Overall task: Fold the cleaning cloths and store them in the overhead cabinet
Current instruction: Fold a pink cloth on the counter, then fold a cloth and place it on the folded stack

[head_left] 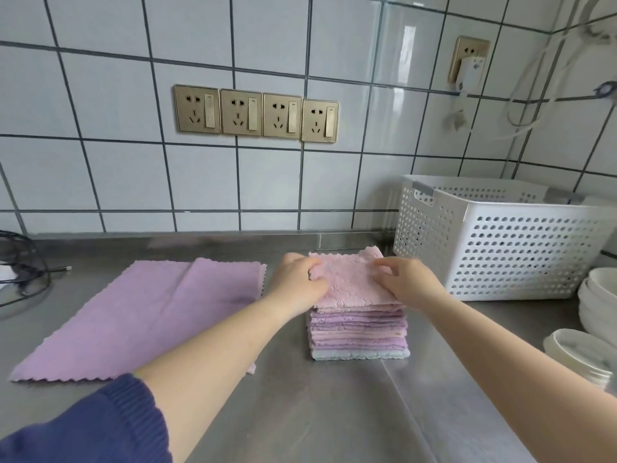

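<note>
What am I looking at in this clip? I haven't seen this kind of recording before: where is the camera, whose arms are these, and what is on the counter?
There is no machine here. A person wears one wide-angle camera on the head, looking forward and down, so the two bare arms reaching in are their own. On the steel counter stands a stack of folded cloths. The left hand and the right hand both grip the pink cloth on top of it, one at each side. To the left a purple cloth lies spread flat, not yet folded. To the right stands a white perforated basket, with white dishes at the edge. Sockets sit on the tiled wall. No overhead cabinet is in view.
</note>
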Action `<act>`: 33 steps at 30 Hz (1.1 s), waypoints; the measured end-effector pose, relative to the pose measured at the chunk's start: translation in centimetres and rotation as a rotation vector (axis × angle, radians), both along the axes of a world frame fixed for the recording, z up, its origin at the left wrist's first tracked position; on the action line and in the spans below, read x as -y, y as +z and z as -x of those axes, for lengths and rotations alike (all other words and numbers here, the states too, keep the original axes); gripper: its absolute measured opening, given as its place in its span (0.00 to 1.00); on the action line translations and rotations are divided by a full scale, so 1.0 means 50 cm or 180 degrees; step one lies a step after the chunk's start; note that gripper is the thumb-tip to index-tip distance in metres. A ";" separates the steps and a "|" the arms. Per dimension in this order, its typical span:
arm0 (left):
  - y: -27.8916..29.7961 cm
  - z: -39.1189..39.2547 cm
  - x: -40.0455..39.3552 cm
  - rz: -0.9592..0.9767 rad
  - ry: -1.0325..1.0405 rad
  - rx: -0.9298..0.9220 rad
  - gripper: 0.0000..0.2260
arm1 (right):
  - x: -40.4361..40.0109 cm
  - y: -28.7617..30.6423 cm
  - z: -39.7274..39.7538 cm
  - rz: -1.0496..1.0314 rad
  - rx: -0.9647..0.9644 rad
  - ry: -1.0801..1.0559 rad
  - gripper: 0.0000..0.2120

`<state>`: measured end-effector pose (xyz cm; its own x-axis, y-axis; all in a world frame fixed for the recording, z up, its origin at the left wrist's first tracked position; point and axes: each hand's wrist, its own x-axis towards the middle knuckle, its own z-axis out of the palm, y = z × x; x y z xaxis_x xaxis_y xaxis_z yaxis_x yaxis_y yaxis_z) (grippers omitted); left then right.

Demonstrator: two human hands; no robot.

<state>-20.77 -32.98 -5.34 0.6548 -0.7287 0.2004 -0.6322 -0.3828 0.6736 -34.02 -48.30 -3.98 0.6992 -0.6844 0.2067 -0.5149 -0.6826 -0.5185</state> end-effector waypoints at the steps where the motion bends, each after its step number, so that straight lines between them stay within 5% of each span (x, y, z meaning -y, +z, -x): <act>1: 0.004 -0.001 0.006 0.0049 0.0073 0.0248 0.21 | 0.005 0.005 -0.006 0.0240 -0.0040 -0.0048 0.17; 7: 0.006 0.037 0.094 -0.0611 -0.0287 0.1293 0.25 | -0.020 -0.003 -0.076 0.1162 -0.0859 0.0428 0.23; 11: -0.043 0.019 0.098 -0.1268 -0.0349 0.0839 0.25 | -0.019 -0.055 -0.072 0.0863 -0.1153 0.0475 0.22; 21: -0.072 0.003 0.062 -0.1240 -0.0157 0.0550 0.27 | -0.046 -0.067 -0.061 0.0423 -0.1352 -0.0544 0.35; 29: -0.065 -0.058 -0.125 -0.1234 0.0102 0.0957 0.17 | -0.148 -0.043 -0.079 0.2704 -0.0385 0.0547 0.15; 33: -0.106 -0.119 -0.267 -0.0986 0.0332 0.0436 0.09 | -0.275 -0.069 -0.142 0.2436 -0.0179 0.1237 0.10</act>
